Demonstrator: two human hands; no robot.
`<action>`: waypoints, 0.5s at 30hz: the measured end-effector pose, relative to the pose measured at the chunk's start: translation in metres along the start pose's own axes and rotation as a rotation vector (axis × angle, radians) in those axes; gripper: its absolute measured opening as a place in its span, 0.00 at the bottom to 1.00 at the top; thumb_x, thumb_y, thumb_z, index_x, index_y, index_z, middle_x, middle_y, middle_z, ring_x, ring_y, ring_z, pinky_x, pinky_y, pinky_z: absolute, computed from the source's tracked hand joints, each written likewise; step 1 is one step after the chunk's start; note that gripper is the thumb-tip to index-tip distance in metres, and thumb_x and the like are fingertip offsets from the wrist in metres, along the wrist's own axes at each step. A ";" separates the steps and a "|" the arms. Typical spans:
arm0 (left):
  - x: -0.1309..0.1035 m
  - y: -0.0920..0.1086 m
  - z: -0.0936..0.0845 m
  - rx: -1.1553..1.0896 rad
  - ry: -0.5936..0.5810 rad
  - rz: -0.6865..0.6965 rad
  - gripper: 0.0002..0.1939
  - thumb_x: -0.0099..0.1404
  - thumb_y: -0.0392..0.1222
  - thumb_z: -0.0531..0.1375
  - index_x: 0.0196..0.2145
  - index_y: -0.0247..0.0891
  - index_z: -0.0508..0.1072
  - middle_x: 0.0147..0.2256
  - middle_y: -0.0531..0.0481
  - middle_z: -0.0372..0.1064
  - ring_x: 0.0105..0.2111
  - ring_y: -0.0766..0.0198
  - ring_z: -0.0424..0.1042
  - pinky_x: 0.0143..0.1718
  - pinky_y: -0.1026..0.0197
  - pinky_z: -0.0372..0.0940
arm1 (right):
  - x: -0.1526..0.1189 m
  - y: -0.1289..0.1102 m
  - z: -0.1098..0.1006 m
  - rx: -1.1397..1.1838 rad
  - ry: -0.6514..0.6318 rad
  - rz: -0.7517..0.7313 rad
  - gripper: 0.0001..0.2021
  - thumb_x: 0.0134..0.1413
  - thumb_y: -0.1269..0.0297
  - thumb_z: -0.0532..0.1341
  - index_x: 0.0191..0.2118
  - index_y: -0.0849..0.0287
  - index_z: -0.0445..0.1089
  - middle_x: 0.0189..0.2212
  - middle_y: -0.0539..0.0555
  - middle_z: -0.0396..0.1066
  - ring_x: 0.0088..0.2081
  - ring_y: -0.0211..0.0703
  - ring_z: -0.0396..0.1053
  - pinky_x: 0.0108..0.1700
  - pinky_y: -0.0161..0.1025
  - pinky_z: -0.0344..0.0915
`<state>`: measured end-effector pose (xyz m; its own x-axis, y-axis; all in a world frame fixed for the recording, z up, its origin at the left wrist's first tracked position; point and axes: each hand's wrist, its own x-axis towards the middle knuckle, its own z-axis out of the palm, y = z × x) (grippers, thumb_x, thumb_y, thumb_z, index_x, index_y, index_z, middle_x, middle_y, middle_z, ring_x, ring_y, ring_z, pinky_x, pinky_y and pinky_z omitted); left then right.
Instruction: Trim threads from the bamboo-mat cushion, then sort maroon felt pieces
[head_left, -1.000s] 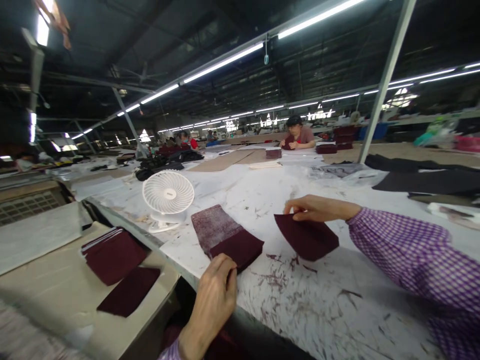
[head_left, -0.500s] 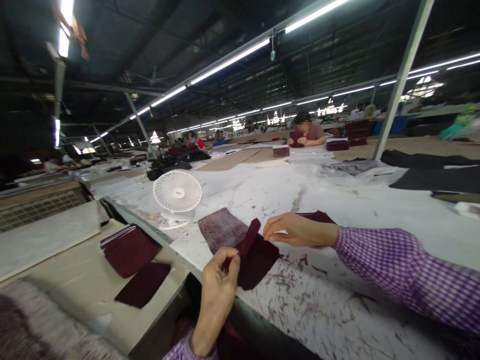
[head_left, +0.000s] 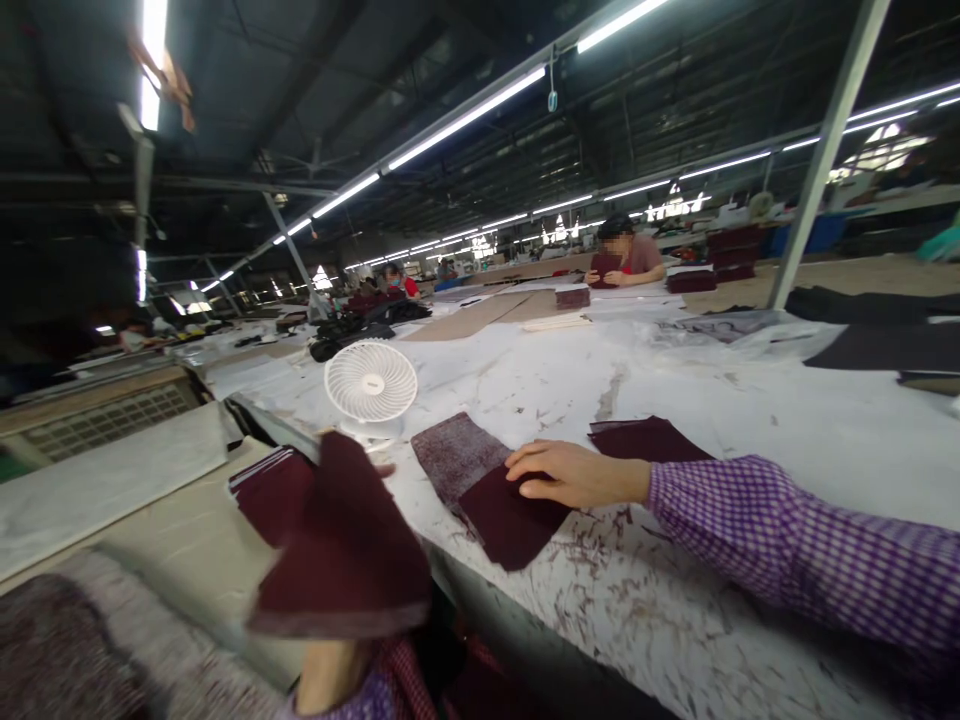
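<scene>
A maroon fabric panel (head_left: 349, 560), blurred by motion, hangs from my left hand (head_left: 334, 665) over the table's near edge. The panel covers most of that hand; only the wrist and a fingertip beyond the cloth's edge show. My right hand (head_left: 559, 472) lies with fingers stretched out on another maroon panel (head_left: 517, 525) on the white table (head_left: 525, 385). Under that panel's far left side a mottled, greyish-maroon piece (head_left: 459, 455) sticks out. Just behind my right wrist lie more maroon pieces (head_left: 652, 438).
A white fan (head_left: 371, 382) stands at the table's left edge. On a lower beige surface (head_left: 172, 530) to the left is a stack of maroon pieces (head_left: 274, 495). A co-worker (head_left: 634, 258) across the table holds maroon cloth. A metal post (head_left: 829, 150) rises at the right.
My left hand has lifted a maroon panel off the pile and swung it left, off the table. My right hand has settled flat onto the panel beneath.
</scene>
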<state>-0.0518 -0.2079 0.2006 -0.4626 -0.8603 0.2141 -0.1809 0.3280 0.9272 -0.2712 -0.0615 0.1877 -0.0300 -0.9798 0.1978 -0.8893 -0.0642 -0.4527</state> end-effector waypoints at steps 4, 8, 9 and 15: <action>-0.032 -0.007 0.037 0.155 -0.040 0.247 0.06 0.61 0.37 0.54 0.27 0.39 0.69 0.19 0.57 0.64 0.17 0.67 0.62 0.18 0.68 0.57 | -0.018 -0.008 -0.016 0.555 -0.145 0.428 0.30 0.63 0.44 0.42 0.43 0.68 0.67 0.31 0.63 0.75 0.27 0.41 0.72 0.29 0.38 0.67; -0.032 -0.001 0.045 0.401 0.159 0.459 0.04 0.60 0.36 0.52 0.29 0.39 0.67 0.22 0.54 0.66 0.21 0.64 0.65 0.22 0.65 0.56 | -0.044 -0.014 -0.027 0.764 -0.218 0.501 0.34 0.56 0.35 0.44 0.38 0.66 0.67 0.25 0.60 0.74 0.20 0.38 0.68 0.22 0.33 0.63; -0.031 0.003 0.044 0.409 0.212 0.517 0.04 0.60 0.36 0.52 0.30 0.39 0.66 0.23 0.53 0.66 0.22 0.64 0.66 0.24 0.64 0.57 | -0.049 -0.017 -0.030 0.797 -0.241 0.500 0.35 0.55 0.34 0.43 0.35 0.65 0.68 0.24 0.60 0.73 0.20 0.38 0.69 0.21 0.33 0.63; -0.064 0.009 0.053 0.342 -0.053 1.032 0.07 0.60 0.29 0.52 0.35 0.39 0.63 0.37 0.45 0.69 0.36 0.60 0.70 0.37 0.60 0.65 | -0.056 -0.024 -0.035 0.977 -0.446 0.545 0.49 0.50 0.29 0.27 0.33 0.67 0.71 0.24 0.63 0.72 0.28 0.46 0.72 0.23 0.37 0.67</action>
<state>-0.0702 -0.1296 0.1792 -0.5653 -0.0930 0.8196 0.0881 0.9811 0.1721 -0.2643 0.0021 0.2182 0.0378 -0.8898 -0.4548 -0.0822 0.4509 -0.8888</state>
